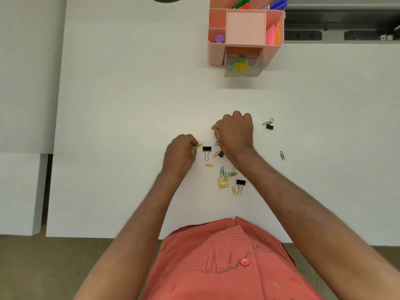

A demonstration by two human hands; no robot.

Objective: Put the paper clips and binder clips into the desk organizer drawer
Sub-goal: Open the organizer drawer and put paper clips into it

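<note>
A pink desk organizer (216, 53) stands at the far side of the white table, its clear drawer (257, 71) pulled open with yellow and green paper clips inside. Loose yellow and green paper clips (223, 179) and black binder clips (207, 149) (241, 182) lie scattered near the table's middle. My left hand (179, 154) pinches green and yellow paper clips at its fingertips. My right hand (236, 133) is closed over green and yellow clips, a few peeking out at its left side. Another binder clip (269, 126) lies to the right with a green clip.
A lone green paper clip (282, 155) lies far right. The organizer's top holds a purple cap (219, 38), pink sticky notes (271, 35) and markers (278, 3). A second white table (23, 83) adjoins on the left. The near table edge runs just before my shirt.
</note>
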